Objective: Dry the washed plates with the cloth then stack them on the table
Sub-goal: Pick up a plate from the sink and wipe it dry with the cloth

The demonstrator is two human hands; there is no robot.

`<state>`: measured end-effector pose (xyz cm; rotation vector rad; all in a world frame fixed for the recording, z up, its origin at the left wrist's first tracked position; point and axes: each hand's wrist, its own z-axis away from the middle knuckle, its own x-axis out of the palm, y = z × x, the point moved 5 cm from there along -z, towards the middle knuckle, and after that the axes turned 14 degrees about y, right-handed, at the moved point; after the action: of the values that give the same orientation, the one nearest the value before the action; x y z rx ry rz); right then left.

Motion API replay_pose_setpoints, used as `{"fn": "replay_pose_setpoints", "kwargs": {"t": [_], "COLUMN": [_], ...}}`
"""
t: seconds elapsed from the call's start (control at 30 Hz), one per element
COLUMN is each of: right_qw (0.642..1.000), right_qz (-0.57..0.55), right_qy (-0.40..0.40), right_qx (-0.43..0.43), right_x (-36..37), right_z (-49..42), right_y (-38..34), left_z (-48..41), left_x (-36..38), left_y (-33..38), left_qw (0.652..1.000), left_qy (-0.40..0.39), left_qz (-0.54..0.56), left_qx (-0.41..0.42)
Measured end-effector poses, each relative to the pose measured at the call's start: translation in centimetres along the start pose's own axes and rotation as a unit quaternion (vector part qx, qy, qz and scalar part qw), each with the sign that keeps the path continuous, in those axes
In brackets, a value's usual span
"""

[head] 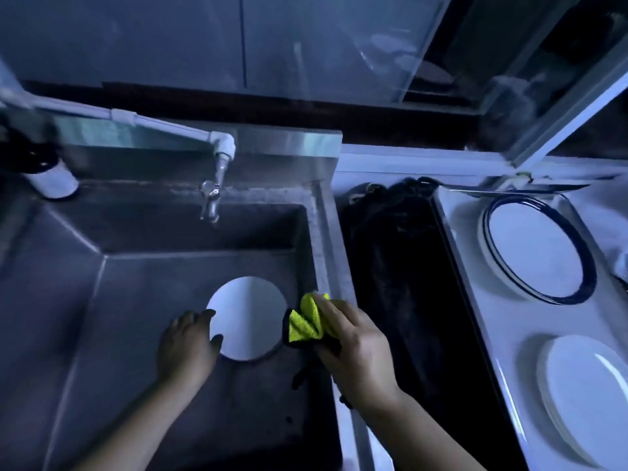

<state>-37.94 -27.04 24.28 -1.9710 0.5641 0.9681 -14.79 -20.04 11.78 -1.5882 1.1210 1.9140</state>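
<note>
Head view: a white plate point(249, 317) sits low in the steel sink point(136, 300), near the basin's right wall and in front of the tap point(214, 195). The left hand point(187, 341) is at the plate's left edge, its fingers point(204, 314) at the upper part of the rim and the thumb crossing the lower part. Whether they have closed on the rim or only touch it I cannot tell. Just right of the plate, the right hand point(353, 345) holds a bunched yellow-green cloth point(306, 321) with a dark border, its fingers curled round the folds. The cloth is close to the plate's right edge but does not seem to touch it.

Further right, past a dark strip point(407, 283) beside the sink, the white desk point(492, 334) carries a blue-rimmed plate point(537, 253) at the back and a pile of plain white plates point(584, 396) nearer the person.

The step in hand looks like taking a washed plate out of the sink for drying. The next move calls for a firm left-hand hold on a wet, probably slippery rim, then lifting and tilting the plate so the cloth can wipe both faces. After that it would go to one of the piles on the desk.
</note>
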Motion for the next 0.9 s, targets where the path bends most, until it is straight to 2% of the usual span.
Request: {"fn": "replay_pose_setpoints", "kwargs": {"t": [0.1, 0.3, 0.4, 0.67, 0.77, 0.9], "right_qw": [0.999, 0.991, 0.986, 0.980, 0.980, 0.978], "right_qz": [0.002, -0.008, -0.008, 0.003, 0.005, -0.001], "right_qy": [-0.022, -0.058, -0.068, -0.074, -0.072, -0.071], "right_qx": [0.032, 0.124, 0.151, 0.183, 0.188, 0.194], "right_x": [4.8, 11.2, 12.8, 14.7, 14.6, 14.4], "right_z": [-0.8, -1.2, -0.9, -1.7, -1.8, -1.8], "right_y": [-0.4, 1.3, 2.4, 3.7, 3.8, 3.9], "left_z": [-3.0, -5.9, -6.4, -6.8, -6.4, -5.5], "left_x": [2.9, 8.6, 11.0, 13.7, 13.6, 14.6], "left_y": [-3.3, -6.5, -7.2, -7.7, -7.2, -6.3], "left_qw": [0.995, 0.968, 0.957, 0.949, 0.903, 0.790], "left_qy": [-0.061, -0.098, -0.130, -0.145, -0.122, -0.100], "left_qz": [0.042, 0.130, 0.158, 0.158, 0.269, 0.403], "left_qx": [-0.066, -0.193, -0.205, -0.230, -0.313, -0.452]}}
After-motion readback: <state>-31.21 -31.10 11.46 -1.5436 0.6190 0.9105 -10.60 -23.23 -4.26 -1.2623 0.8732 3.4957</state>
